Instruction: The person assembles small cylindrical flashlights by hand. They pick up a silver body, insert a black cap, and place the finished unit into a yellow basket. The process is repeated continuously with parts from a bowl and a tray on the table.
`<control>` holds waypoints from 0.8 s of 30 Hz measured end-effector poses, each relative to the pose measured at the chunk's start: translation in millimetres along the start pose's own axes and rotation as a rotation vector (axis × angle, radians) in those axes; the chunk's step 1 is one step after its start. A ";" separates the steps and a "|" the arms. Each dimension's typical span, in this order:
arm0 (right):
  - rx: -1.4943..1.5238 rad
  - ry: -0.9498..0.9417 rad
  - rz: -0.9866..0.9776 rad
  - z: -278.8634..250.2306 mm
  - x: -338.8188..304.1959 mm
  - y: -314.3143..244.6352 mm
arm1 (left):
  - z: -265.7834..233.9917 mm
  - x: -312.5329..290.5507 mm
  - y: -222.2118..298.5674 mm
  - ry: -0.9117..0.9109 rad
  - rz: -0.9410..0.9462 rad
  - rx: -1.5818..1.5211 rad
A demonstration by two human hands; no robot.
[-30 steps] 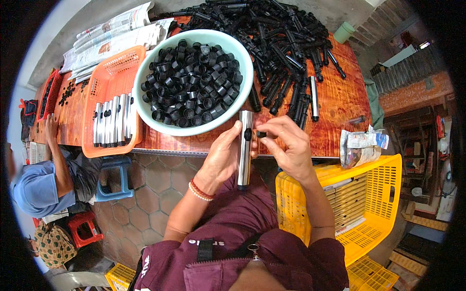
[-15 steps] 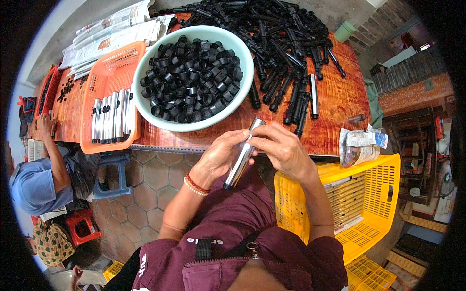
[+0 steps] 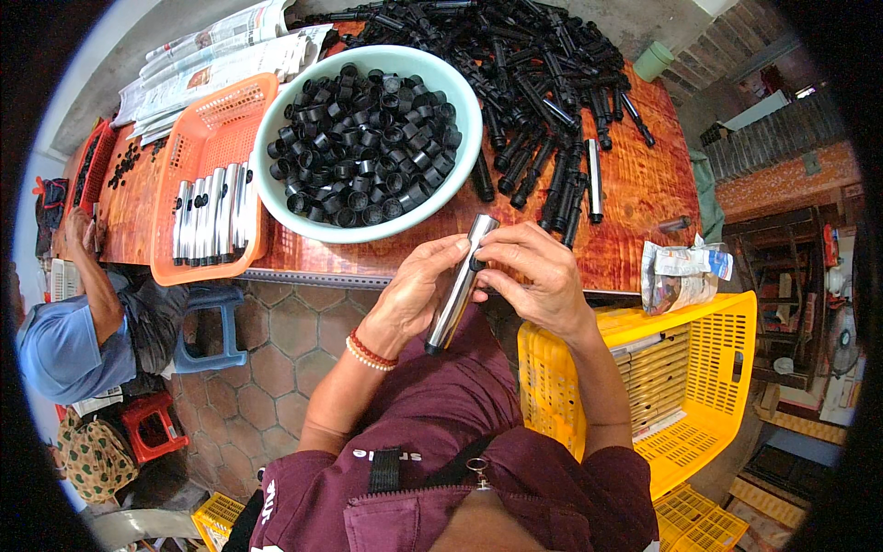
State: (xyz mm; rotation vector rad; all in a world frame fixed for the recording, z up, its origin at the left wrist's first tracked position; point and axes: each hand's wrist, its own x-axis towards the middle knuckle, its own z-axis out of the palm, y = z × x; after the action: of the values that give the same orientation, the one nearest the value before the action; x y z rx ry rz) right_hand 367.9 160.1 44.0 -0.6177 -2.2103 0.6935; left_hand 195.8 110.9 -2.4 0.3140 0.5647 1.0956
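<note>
A shiny silver metal tube (image 3: 452,308) with a black lower end is held slantwise in front of my lap. My left hand (image 3: 418,287) wraps round it, thumb pressed along its upper part. Against the upper right side of the tube are the thumb and fingers of my right hand (image 3: 536,276), closed around a small black button-like piece (image 3: 476,264) on its wall. The fingertips behind the tube are partly hidden.
On the wooden table (image 3: 635,248) stand a pale green basin (image 3: 368,232) of black caps and an orange basket (image 3: 216,138) with several silver tubes. Black tubular parts (image 3: 543,83) are heaped behind. A yellow crate (image 3: 717,396) stands at right; a co-worker (image 3: 78,322) sits at left.
The tube has moved slightly upward and stands a bit steeper. My right fingers have shifted and parted somewhat, so the black piece on the tube now shows.
</note>
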 end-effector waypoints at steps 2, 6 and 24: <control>0.060 0.041 0.073 0.2 0.5 -4.6 | 1.6 -1.2 0.5 0.015 0.006 -0.003; 0.041 0.069 0.076 -1.1 0.6 -2.9 | 2.8 -3.8 -0.1 0.000 0.027 0.022; 0.038 0.199 0.138 25.2 -9.8 0.1 | 1.9 -1.8 -14.0 0.065 0.292 0.107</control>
State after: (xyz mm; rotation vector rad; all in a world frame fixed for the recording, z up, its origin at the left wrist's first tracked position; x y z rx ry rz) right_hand 355.0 146.9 24.2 -0.7910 -1.9811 0.7101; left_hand 206.7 103.3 -7.4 0.4659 0.6503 1.3631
